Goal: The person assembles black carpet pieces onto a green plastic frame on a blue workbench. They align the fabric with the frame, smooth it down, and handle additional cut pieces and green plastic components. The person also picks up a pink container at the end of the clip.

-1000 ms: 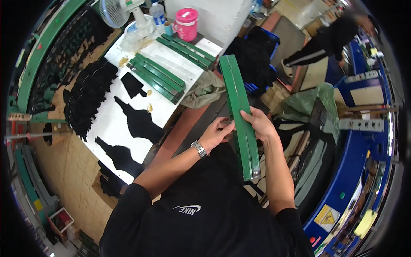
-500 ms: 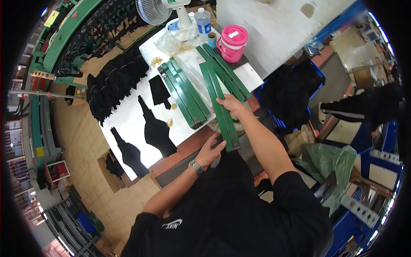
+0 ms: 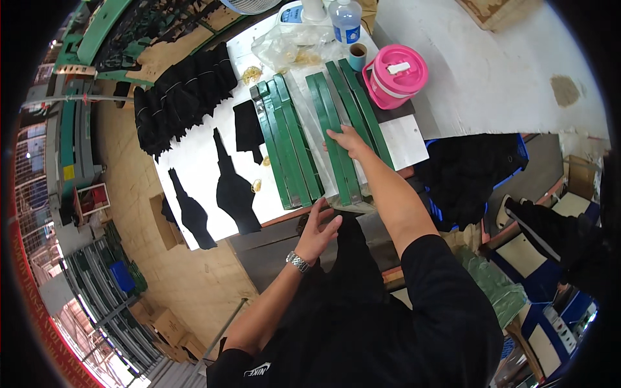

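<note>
My right hand (image 3: 349,141) is closed round the middle of a long green bar (image 3: 331,107), which lies lengthwise over the white table (image 3: 240,197). My left hand (image 3: 317,234), with a metal watch on its wrist, hangs just off the table's near edge with its fingers apart and nothing in it. Left of the held bar is a group of similar green bars (image 3: 284,145) side by side; more green bars (image 3: 362,110) lie to its right. Flat black knitted pieces (image 3: 236,194) are spread on the table's left part.
Bundled black fabric (image 3: 184,97) lies at the far left of the table. Toward the back stand a pink jug (image 3: 396,74), a water bottle (image 3: 345,19), a tape roll (image 3: 357,57) and clear plastic bags (image 3: 278,48). A blue crate of black fabric (image 3: 472,168) is at right.
My right hand has moved the green bar away from my body, bringing it more in line between the other bars. My left hand no longer is beside the bar's near end. The view has shifted.
</note>
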The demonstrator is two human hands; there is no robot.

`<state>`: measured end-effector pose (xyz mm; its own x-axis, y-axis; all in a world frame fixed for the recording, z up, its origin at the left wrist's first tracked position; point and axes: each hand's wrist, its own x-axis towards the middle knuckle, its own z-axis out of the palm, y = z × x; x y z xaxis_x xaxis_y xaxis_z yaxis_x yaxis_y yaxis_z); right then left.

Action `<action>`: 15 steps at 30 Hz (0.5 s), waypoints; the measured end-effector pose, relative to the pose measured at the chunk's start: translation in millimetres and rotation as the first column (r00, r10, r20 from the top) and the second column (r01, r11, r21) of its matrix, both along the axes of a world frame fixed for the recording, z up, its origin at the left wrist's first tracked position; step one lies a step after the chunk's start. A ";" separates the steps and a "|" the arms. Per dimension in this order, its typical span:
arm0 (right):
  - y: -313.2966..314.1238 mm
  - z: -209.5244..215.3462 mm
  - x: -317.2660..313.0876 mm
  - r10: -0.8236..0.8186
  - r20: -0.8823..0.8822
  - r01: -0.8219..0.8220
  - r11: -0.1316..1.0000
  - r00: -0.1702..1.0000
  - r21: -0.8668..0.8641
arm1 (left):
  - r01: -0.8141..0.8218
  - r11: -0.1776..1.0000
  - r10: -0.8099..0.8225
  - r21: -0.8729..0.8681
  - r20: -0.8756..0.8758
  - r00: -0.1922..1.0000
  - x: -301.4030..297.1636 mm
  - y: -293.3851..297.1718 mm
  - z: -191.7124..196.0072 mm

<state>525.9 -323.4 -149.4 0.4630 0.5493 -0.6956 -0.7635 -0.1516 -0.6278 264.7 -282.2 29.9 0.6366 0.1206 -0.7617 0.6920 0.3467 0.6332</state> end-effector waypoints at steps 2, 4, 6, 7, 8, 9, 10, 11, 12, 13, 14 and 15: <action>-2.1 -26.6 11.5 -0.015 0.100 0.024 0.996 0.995 -0.083 | 0.028 1.000 -0.028 0.005 0.026 0.999 15.1 -3.7 -8.6; -14.3 -78.0 22.8 -0.009 0.346 0.116 0.950 0.938 -0.290 | 0.101 0.995 -0.101 0.001 0.040 0.994 36.3 -5.9 -14.2; 1.3 -49.6 2.9 0.218 0.564 0.120 0.857 0.796 -0.501 | 0.056 0.998 -0.056 0.028 0.008 0.998 40.3 0.4 -27.4; 6.4 -18.9 -9.8 0.361 0.648 0.147 0.792 0.671 -0.593 | -0.004 1.000 0.005 0.028 -0.013 1.000 42.1 2.9 -30.6; 3.4 -0.4 -13.5 0.379 0.621 0.106 0.792 0.687 -0.601 | -0.033 0.999 0.034 0.019 -0.025 0.999 50.1 2.7 -31.4; -1.8 13.7 -16.0 0.392 0.592 0.072 0.790 0.704 -0.609 | -0.053 0.999 0.054 0.008 -0.037 0.998 59.6 1.6 -32.6; -7.5 25.4 -23.0 0.406 0.562 0.037 0.787 0.721 -0.616 | -0.051 0.992 0.046 0.114 0.049 0.998 64.0 1.3 -52.6; -14.9 35.9 -39.0 0.376 0.694 0.139 0.815 0.614 -0.563 | -0.064 0.974 0.035 0.219 0.134 0.990 64.8 1.9 -89.3; -25.5 47.2 -50.2 0.325 0.777 0.154 0.869 0.539 -0.471 | -0.091 0.943 0.020 0.321 0.217 0.976 70.7 3.1 -112.1; -43.0 59.0 -58.2 0.265 0.846 0.166 0.912 0.462 -0.376 | -0.093 0.909 0.006 0.405 0.213 0.977 86.5 3.8 -116.7; -62.0 73.7 -68.9 0.199 0.902 0.165 0.946 0.384 -0.279 | -0.104 0.872 0.012 0.479 0.190 0.982 102.5 3.5 -122.6; -81.8 95.4 -80.2 0.220 0.898 0.156 0.942 0.381 -0.296 | -0.112 0.828 0.023 0.549 0.166 0.986 117.7 2.8 -129.0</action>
